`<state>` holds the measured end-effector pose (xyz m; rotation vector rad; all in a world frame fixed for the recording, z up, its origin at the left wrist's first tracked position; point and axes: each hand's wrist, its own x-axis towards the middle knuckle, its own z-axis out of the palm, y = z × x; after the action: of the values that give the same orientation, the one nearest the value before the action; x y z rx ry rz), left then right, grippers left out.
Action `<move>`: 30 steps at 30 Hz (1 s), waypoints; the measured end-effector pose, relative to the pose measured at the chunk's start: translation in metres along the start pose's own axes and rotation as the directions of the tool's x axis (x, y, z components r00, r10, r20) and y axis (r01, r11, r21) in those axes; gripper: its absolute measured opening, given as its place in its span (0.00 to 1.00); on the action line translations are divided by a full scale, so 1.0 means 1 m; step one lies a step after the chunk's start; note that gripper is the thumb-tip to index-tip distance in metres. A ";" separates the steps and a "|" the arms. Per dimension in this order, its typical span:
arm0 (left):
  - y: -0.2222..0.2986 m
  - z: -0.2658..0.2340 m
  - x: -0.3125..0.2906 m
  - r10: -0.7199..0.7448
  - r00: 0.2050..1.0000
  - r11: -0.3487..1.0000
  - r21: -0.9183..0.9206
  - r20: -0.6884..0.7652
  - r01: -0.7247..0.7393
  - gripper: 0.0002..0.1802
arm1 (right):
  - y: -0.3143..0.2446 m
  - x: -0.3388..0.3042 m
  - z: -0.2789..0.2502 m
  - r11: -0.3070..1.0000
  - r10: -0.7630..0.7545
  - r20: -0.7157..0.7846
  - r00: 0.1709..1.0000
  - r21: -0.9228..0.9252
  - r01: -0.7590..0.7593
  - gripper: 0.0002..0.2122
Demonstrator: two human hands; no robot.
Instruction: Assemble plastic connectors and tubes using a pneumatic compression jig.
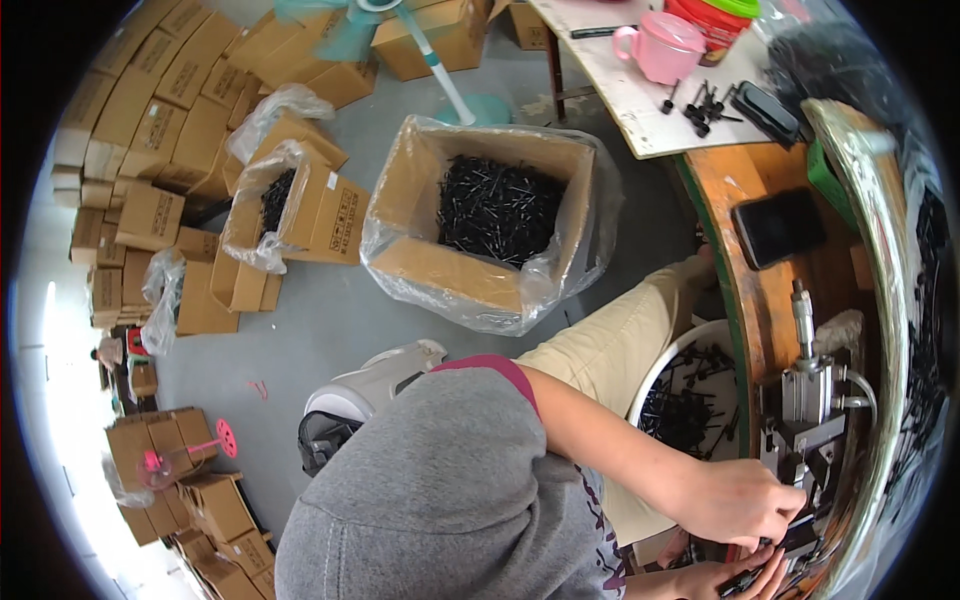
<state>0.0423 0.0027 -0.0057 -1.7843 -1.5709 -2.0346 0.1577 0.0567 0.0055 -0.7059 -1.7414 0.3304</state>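
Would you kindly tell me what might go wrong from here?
The hands are close to the metal fixture, so getting pinched seems possible.
The dark flat device lies near the edge of the bench and could be knocked off.
The white tub of black parts sits beside a leg, which might tip it.

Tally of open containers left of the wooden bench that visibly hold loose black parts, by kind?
Plastic-lined cardboard boxes: 2 (larger box, smaller box)
White round tub: 1
Total: 3

The black parts themselves are too jumbled to count.
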 end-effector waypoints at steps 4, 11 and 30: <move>-0.012 0.005 0.007 0.031 0.999 0.990 0.136 0.031 -0.035 0.06 | 0.043 -0.005 -0.023 0.914 -0.171 0.033 0.985 -0.368 0.171 0.08; -0.020 0.009 0.012 0.012 0.966 0.937 0.335 0.258 -0.101 0.10 | 0.044 -0.001 -0.022 0.955 -0.047 0.010 0.999 -0.293 0.048 0.09; -0.032 0.024 0.034 -0.121 0.825 0.793 0.553 0.552 -0.254 0.10 | 0.051 -0.001 -0.033 0.967 -0.132 0.170 0.977 -0.193 0.164 0.13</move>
<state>0.0297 0.0532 -0.0048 -2.1758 -1.9334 -0.7775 0.2034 0.0916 -0.0145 -0.7074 -1.9857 0.1041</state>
